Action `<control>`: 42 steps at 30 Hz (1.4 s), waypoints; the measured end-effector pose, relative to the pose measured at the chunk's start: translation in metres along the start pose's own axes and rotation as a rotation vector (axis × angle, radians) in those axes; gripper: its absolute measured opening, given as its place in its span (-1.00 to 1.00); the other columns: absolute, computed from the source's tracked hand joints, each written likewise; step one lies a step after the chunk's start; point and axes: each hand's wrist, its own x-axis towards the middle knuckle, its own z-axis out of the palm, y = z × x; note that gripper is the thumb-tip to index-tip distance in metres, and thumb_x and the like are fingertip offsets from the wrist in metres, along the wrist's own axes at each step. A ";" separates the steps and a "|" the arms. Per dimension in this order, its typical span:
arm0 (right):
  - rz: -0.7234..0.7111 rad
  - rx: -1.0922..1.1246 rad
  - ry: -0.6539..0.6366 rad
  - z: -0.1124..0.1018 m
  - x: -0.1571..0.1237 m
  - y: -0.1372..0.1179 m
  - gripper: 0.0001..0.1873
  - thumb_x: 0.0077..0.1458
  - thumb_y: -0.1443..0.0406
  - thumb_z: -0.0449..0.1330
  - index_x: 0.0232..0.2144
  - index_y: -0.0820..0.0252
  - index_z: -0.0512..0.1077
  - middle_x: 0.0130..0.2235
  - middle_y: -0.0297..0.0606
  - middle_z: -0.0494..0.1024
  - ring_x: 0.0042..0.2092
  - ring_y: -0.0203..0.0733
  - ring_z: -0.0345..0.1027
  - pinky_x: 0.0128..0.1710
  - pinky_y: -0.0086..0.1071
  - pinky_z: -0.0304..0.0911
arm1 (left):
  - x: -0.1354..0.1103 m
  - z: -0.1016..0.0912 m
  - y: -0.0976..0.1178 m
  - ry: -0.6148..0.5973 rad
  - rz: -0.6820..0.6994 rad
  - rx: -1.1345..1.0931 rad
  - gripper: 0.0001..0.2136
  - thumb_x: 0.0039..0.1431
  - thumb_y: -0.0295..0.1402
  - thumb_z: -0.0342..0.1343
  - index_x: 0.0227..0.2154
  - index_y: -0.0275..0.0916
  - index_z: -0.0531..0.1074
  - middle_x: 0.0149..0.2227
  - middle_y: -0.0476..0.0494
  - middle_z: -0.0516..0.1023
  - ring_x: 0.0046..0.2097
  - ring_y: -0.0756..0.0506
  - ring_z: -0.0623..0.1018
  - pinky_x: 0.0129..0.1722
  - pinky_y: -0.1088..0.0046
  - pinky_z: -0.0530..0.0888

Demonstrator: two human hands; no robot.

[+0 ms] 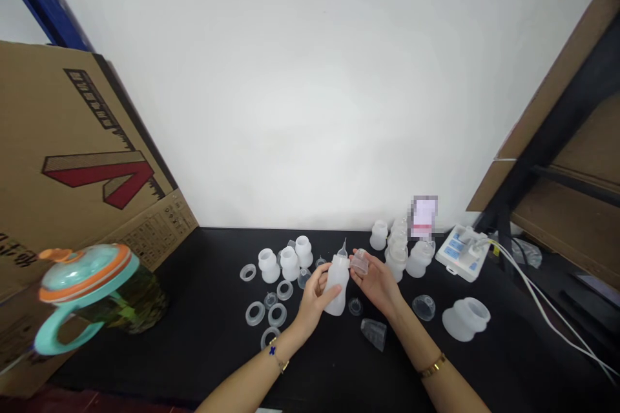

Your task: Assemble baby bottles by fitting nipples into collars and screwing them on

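My left hand (pixel 317 293) is wrapped round a translucent white bottle (pixel 335 300), which stands nearly upright with a thin pointed tip (pixel 343 248) on top. Just right of the bottle's neck, my right hand (pixel 380 284) grips a small clear cap (pixel 359 262) between its fingers. Below the hands, a clear tapered cover (pixel 374 334) lies on the black table (pixel 320 371). Near the bottle's base is a small clear nipple-like piece (pixel 355 306). Several pale rings, such as one ring (pixel 255 313), lie left of my left hand.
White wide-necked bottles (pixel 268 266) stand at the left, and more bottles (pixel 397 259) at the right. One bottle (pixel 465 319) lies tilted beyond a clear dome (pixel 423 307). A power strip (pixel 462 251) with white cables, a teal-lidded jug (pixel 97 297) and a cardboard box (pixel 82 142) flank the area.
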 end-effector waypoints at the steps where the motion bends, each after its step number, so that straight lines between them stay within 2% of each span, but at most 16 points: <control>1: 0.003 0.004 0.006 0.000 0.000 0.000 -0.83 0.24 0.35 0.18 -0.15 0.22 0.53 -0.22 -0.15 0.69 -0.24 -0.19 0.59 -0.20 -0.35 0.52 | 0.000 0.000 0.000 -0.001 -0.001 0.000 -0.51 0.02 -0.20 0.39 0.00 -0.21 0.43 -0.13 -0.22 0.66 -0.10 -0.22 0.63 -0.12 0.36 0.49; 9: 0.039 0.019 0.026 0.002 0.000 0.000 -0.76 0.28 0.29 0.15 -0.10 0.33 0.52 -0.09 0.01 0.66 -0.14 -0.13 0.60 -0.12 -0.33 0.53 | 0.000 -0.001 -0.004 -0.009 0.000 -0.006 -0.52 0.02 -0.23 0.39 -0.01 -0.21 0.42 -0.10 -0.23 0.66 -0.10 -0.21 0.63 -0.12 0.36 0.49; 13: 0.035 0.005 0.032 0.001 0.000 0.001 -0.77 0.25 0.31 0.20 -0.12 0.37 0.53 -0.21 -0.04 0.68 -0.27 -0.19 0.60 -0.26 -0.42 0.53 | 0.000 0.000 -0.003 -0.008 -0.005 -0.001 -0.52 0.02 -0.21 0.39 -0.01 -0.21 0.42 -0.13 -0.23 0.66 -0.11 -0.22 0.63 -0.14 0.36 0.49; 17: 0.026 -0.008 0.024 0.000 -0.002 0.001 -0.83 0.19 0.37 0.28 -0.16 0.34 0.54 -0.39 -0.18 0.65 -0.40 -0.26 0.56 -0.38 -0.50 0.51 | -0.001 0.001 0.000 -0.007 -0.008 0.003 -0.51 0.01 -0.20 0.39 -0.01 -0.22 0.42 -0.12 -0.23 0.66 -0.09 -0.23 0.62 -0.14 0.36 0.49; 21: 0.026 -0.013 0.027 0.002 -0.003 0.001 -0.91 0.22 0.32 0.29 -0.29 0.26 0.54 -0.37 -0.19 0.67 -0.40 -0.25 0.56 -0.42 -0.49 0.51 | -0.001 0.002 0.001 0.002 -0.019 0.014 -0.51 0.00 -0.19 0.40 -0.02 -0.21 0.43 -0.12 -0.23 0.66 -0.11 -0.23 0.62 -0.14 0.35 0.49; 24: 0.034 -0.012 0.043 0.003 -0.002 0.001 -0.88 0.22 0.29 0.29 -0.31 0.26 0.54 -0.30 -0.13 0.69 -0.37 -0.23 0.59 -0.37 -0.47 0.53 | -0.001 0.002 0.000 0.001 -0.021 0.010 -0.50 -0.01 -0.18 0.40 -0.02 -0.21 0.43 -0.13 -0.23 0.66 -0.11 -0.23 0.62 -0.15 0.35 0.49; 29: 0.058 -0.007 0.073 0.003 -0.001 0.000 -0.80 0.28 0.23 0.22 -0.20 0.27 0.55 -0.21 -0.12 0.70 -0.27 -0.20 0.61 -0.21 -0.38 0.54 | 0.000 0.001 -0.001 -0.004 -0.018 -0.001 -0.50 0.00 -0.19 0.40 -0.02 -0.22 0.43 -0.14 -0.21 0.66 -0.13 -0.21 0.62 -0.16 0.39 0.47; 36: 0.072 -0.001 0.055 0.006 -0.005 -0.003 -0.77 0.28 0.27 0.20 -0.12 0.33 0.55 -0.22 -0.10 0.70 -0.30 -0.20 0.60 -0.21 -0.37 0.52 | -0.001 0.004 0.004 -0.022 -0.052 -0.036 -0.53 0.04 -0.20 0.38 -0.01 -0.23 0.42 -0.23 -0.17 0.67 -0.23 -0.16 0.62 -0.28 0.45 0.45; 42: 0.054 0.004 0.034 0.005 -0.005 -0.002 -0.78 0.25 0.27 0.23 -0.13 0.29 0.56 -0.22 -0.10 0.71 -0.27 -0.18 0.61 -0.18 -0.34 0.50 | -0.002 0.006 0.007 -0.017 -0.072 -0.029 -0.49 0.00 -0.15 0.39 -0.02 -0.22 0.43 -0.27 -0.16 0.67 -0.23 -0.20 0.63 -0.26 0.41 0.45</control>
